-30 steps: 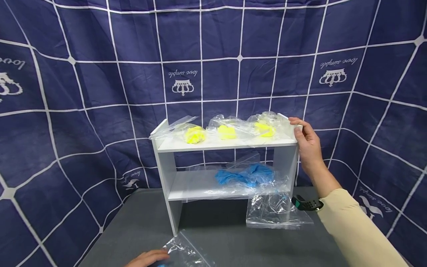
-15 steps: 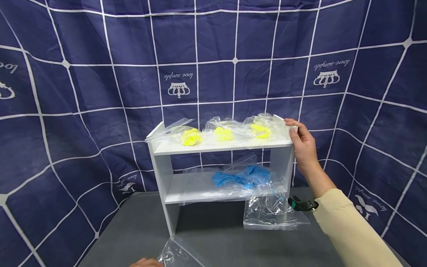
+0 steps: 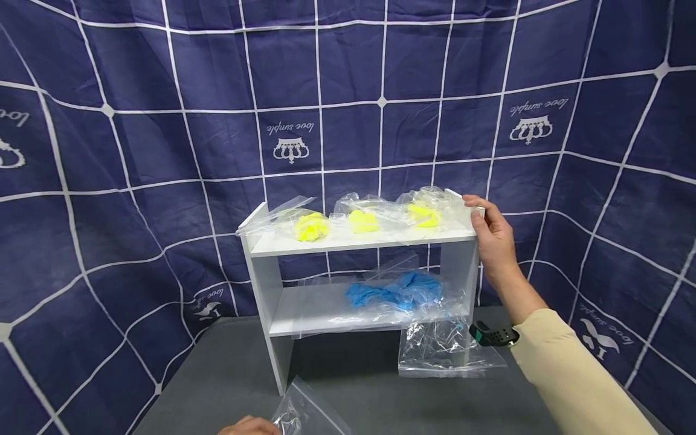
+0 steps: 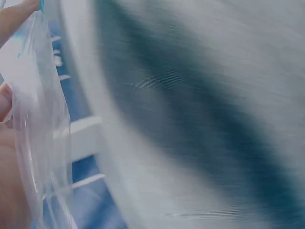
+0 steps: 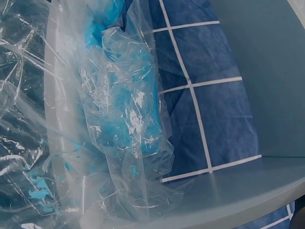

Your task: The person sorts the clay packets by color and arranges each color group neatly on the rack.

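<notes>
My right hand [image 3: 495, 241] grips the top of the right side panel of a white two-tier shelf [image 3: 359, 243], thumb on the near side. Low at the bottom edge of the head view, my left hand [image 3: 250, 426] holds a clear zip bag [image 3: 315, 417]. That bag [image 4: 40, 124] hangs by the fingers in the left wrist view, with a trace of blue at its top; much of the hand is out of frame. Three clear bags with bright yellow lumps, left [image 3: 312, 226], middle [image 3: 363, 221] and right [image 3: 423, 215], lie along the top board.
On the lower board lie clear bags with crumpled blue contents [image 3: 397, 291]. Another clear zip bag [image 3: 443, 350] hangs over that board's front right edge. A dark grey tabletop [image 3: 217, 368] carries the shelf, and a navy gridded curtain [image 3: 348, 78] surrounds it.
The head view has shifted slightly, moving the shelf left and down in frame. My left hand and its bag dipped, then came partly back up. My right hand keeps its grip on the panel.
</notes>
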`<action>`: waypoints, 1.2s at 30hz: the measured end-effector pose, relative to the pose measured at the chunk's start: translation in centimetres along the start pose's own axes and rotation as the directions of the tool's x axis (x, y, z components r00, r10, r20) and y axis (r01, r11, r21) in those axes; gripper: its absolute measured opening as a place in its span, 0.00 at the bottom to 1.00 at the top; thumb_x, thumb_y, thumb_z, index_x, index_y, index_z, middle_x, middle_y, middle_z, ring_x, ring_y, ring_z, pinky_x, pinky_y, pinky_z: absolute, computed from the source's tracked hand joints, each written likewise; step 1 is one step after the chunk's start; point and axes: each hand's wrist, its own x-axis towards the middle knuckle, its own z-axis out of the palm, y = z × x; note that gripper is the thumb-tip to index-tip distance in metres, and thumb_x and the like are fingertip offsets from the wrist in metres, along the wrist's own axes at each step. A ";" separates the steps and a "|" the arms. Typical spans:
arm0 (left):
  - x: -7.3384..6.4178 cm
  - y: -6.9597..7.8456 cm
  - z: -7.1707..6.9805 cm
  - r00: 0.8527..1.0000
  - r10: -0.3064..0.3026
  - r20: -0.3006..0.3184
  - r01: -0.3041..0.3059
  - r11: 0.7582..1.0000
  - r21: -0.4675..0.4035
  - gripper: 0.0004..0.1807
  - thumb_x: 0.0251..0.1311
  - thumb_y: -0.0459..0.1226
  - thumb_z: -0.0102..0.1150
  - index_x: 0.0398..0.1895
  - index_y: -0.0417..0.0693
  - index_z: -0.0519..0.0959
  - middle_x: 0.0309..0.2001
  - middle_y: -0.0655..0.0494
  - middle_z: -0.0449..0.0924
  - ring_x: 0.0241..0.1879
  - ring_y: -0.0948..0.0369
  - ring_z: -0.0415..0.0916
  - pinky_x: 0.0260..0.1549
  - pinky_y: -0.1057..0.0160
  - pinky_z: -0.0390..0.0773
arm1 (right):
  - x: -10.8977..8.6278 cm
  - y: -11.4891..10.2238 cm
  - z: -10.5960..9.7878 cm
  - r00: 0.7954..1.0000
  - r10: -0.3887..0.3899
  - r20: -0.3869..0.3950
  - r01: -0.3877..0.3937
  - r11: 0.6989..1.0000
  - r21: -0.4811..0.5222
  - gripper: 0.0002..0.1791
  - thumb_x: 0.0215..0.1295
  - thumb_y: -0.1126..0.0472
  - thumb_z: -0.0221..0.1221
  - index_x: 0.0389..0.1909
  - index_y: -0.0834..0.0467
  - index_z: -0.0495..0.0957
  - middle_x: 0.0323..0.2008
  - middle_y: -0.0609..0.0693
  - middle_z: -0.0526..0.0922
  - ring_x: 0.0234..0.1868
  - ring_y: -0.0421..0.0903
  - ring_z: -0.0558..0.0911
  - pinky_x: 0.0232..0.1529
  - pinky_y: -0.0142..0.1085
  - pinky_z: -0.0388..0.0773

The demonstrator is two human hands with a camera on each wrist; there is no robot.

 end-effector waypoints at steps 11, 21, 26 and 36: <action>7.5 6.4 -5.8 0.955 0.262 0.137 -0.268 0.963 0.029 0.27 0.54 0.43 0.68 0.59 0.52 0.74 0.58 0.54 0.73 0.55 0.65 0.67 0.44 0.68 0.73 | -0.7 -2.2 0.7 1.000 0.001 -0.018 -0.001 1.000 -0.027 0.13 0.71 0.68 0.47 0.50 0.72 0.70 0.57 0.46 0.78 0.65 0.38 0.68 0.59 0.23 0.62; 14.6 9.1 -8.3 0.992 0.123 -0.015 -0.117 0.971 0.208 0.29 0.46 0.40 0.74 0.55 0.59 0.77 0.57 0.61 0.75 0.58 0.62 0.70 0.54 0.73 0.71 | -0.5 -2.1 0.6 1.000 -0.005 -0.016 0.005 1.000 -0.006 0.13 0.72 0.67 0.47 0.50 0.72 0.70 0.58 0.48 0.77 0.65 0.39 0.68 0.60 0.24 0.62; 17.3 7.9 -8.7 0.998 -0.046 -0.052 0.057 0.971 0.231 0.29 0.45 0.41 0.74 0.54 0.63 0.77 0.58 0.65 0.74 0.59 0.62 0.70 0.54 0.60 0.75 | -0.6 -2.2 0.8 1.000 -0.004 -0.014 0.003 0.999 -0.033 0.13 0.72 0.67 0.47 0.51 0.72 0.69 0.59 0.49 0.77 0.66 0.39 0.67 0.62 0.24 0.59; 20.6 3.7 -7.4 0.943 -0.311 -0.115 0.330 0.914 0.235 0.24 0.50 0.43 0.71 0.52 0.53 0.79 0.55 0.57 0.78 0.57 0.55 0.75 0.53 0.49 0.75 | -0.2 -0.6 0.5 0.999 -0.028 -0.023 0.028 0.999 -0.019 0.13 0.72 0.66 0.47 0.50 0.69 0.71 0.59 0.48 0.77 0.67 0.39 0.67 0.64 0.25 0.59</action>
